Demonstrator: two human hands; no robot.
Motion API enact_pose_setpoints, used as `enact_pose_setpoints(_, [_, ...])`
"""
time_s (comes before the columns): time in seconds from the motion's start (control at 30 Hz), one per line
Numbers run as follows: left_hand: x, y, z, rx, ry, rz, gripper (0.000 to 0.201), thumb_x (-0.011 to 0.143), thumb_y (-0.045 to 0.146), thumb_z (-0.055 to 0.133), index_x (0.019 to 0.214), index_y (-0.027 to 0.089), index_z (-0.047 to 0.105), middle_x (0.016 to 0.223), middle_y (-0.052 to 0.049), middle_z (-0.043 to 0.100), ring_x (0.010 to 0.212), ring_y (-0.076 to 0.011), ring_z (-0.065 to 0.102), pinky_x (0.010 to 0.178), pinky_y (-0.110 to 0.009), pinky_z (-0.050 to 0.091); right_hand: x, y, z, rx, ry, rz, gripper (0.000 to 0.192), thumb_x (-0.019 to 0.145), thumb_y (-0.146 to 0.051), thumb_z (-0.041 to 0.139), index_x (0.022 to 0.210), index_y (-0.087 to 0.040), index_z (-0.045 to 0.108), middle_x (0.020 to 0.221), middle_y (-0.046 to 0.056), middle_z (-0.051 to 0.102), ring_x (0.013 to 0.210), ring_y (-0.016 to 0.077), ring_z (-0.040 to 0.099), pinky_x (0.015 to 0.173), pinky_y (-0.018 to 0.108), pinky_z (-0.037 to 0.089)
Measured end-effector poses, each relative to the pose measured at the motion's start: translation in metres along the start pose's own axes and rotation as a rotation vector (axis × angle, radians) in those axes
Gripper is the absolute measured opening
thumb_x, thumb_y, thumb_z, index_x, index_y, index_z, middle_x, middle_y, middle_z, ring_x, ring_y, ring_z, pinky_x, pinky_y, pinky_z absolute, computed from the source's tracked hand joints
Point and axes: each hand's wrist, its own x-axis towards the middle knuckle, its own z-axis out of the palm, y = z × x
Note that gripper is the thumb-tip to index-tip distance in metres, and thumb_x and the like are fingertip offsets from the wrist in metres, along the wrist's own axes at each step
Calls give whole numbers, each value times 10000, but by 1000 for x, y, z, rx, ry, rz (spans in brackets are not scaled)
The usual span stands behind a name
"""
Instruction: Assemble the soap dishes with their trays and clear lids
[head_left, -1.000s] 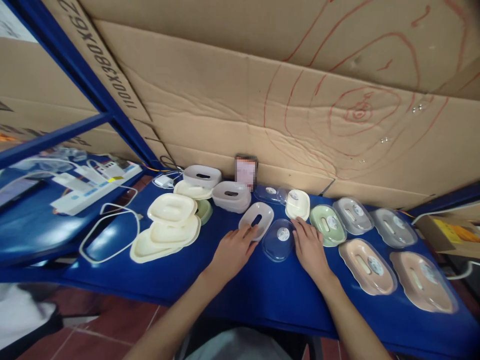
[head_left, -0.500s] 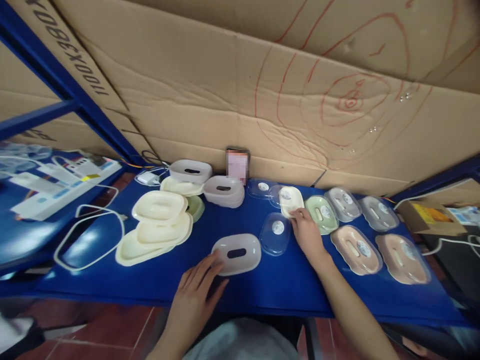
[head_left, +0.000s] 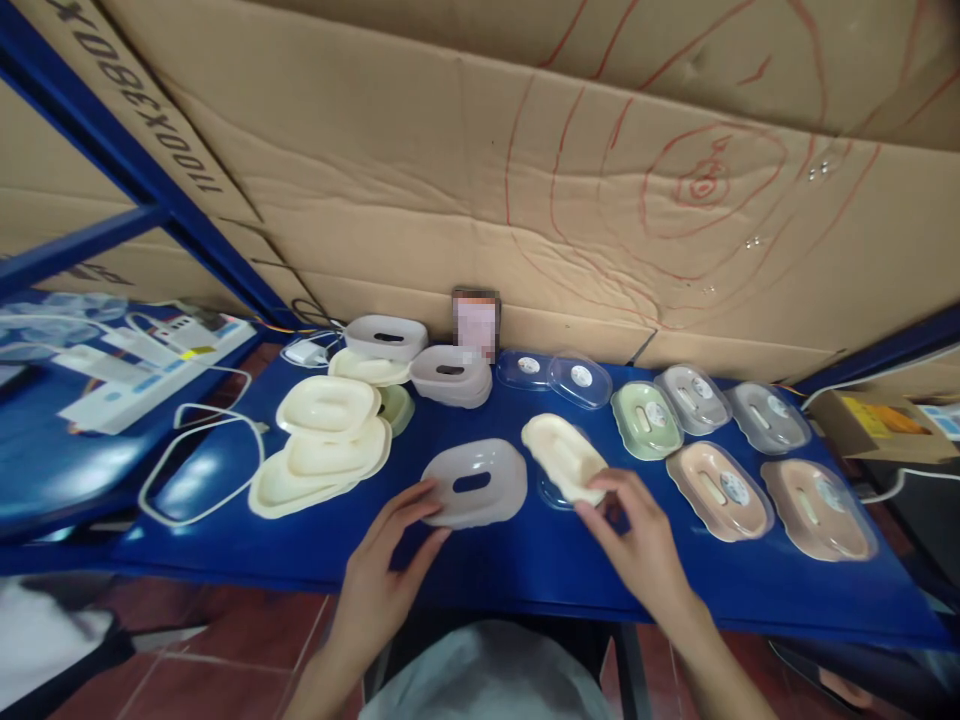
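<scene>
My left hand grips the left end of a pale grey oval dish with a slot in its middle, fingers at the rim and thumb at the near edge. In my right hand is a cream oval tray, pinched at its near right end and tilted above the table. Beneath that tray, a clear lid lies mostly hidden. Two more clear lids, a left one and a right one with round stickers, lie farther back.
Cream trays overlap at left, partly over a green piece. Grey dishes stand behind, near a phone-like device. Lidded green, grey and pink dishes sit at right. A white cable loops at left.
My right hand has lifted the cream tray off the back clear lid and brought it nearer, over the front lid. My left hand has closed on the grey dish, which has shifted slightly.
</scene>
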Motion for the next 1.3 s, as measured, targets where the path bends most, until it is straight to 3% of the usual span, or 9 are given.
enact_pose_setpoints(0.1, [0, -1, -18, 14, 17, -5, 194, 1057, 349, 667, 1238, 278, 678, 1442, -72, 699, 1312, -262, 706, 1113, -438, 589, -26, -14, 22, -97, -171, -225, 183, 1080, -364, 624, 1222, -265, 681, 1270, 95, 739, 1129, 243, 753, 972, 399, 639])
enact_pose_setpoints(0.2, [-1, -5, -26, 57, -75, 65, 222, 1056, 395, 672, 1245, 283, 696, 1438, -69, 709, 1281, -265, 726, 1089, -433, 607, -37, -18, 42, -128, -308, -333, 205, 1102, -323, 570, 1254, -253, 689, 1399, 112, 705, 1221, 262, 736, 1018, 444, 636])
enact_pose_setpoints(0.33, [-8, -12, -21, 109, -150, 131, 214, 1072, 404, 644, 1245, 293, 707, 1440, -66, 717, 1276, -268, 733, 1066, -437, 622, -35, -10, 52, -121, -269, -328, 285, 1107, -270, 539, 1356, -252, 678, 1595, 123, 586, 1308, 272, 710, 1060, 439, 633])
enact_pose_setpoints(0.5, [-7, -13, -9, 116, -135, 163, 216, 1088, 346, 619, 1284, 275, 675, 1492, -95, 680, 1331, -270, 701, 1096, -446, 606, -29, 4, 37, -67, -169, -211, 455, 1094, -307, 573, 1546, -259, 549, 1679, 123, 494, 1449, 266, 611, 1115, 419, 615])
enact_pose_setpoints(0.67, [2, -14, -2, 146, -246, 314, 183, 1101, 295, 579, 1255, 265, 675, 1469, -96, 693, 1298, -272, 711, 1030, -452, 628, -27, -9, 42, -218, -290, -406, 561, 1044, -424, 678, 1579, -308, 555, 1699, 95, 476, 1509, 331, 528, 1156, 544, 571])
enact_pose_setpoints(0.9, [-7, -26, 8, 191, -228, 337, 125, 1053, 251, 658, 1177, 238, 654, 1462, -120, 685, 1363, -322, 654, 1078, -518, 586, -32, -23, 70, -348, -253, -567, 369, 1074, -199, 577, 1424, -261, 678, 1577, 53, 619, 1453, 303, 542, 1169, 529, 513])
enact_pose_setpoints(1.0, [-13, -25, 9, 180, -214, 305, 160, 1035, 237, 684, 1193, 245, 661, 1530, -126, 624, 1399, -324, 618, 1108, -517, 568, -22, -10, 61, -391, -173, -462, 426, 1104, -379, 552, 1511, -261, 599, 1622, 126, 556, 1471, 329, 528, 1158, 558, 486])
enact_pose_setpoints(1.13, [-16, -18, 7, 154, -207, 214, 181, 1014, 255, 706, 1194, 262, 693, 1677, -138, 445, 1428, -347, 580, 1087, -537, 573, -7, 17, 46, -504, 33, -28, 696, 1021, -702, 568, 1514, -211, 557, 1565, 225, 562, 1407, 436, 570, 1074, 645, 494])
enact_pose_setpoints(1.3, [-14, -9, 9, 76, -278, 165, 346, 978, 253, 760, 1307, 306, 668, 1591, -105, 553, 1418, -338, 591, 1124, -564, 549, -7, 40, 36, -425, 74, 111, 710, 989, -784, 543, 1411, -215, 581, 1425, 197, 680, 1293, 399, 669, 1032, 596, 527])
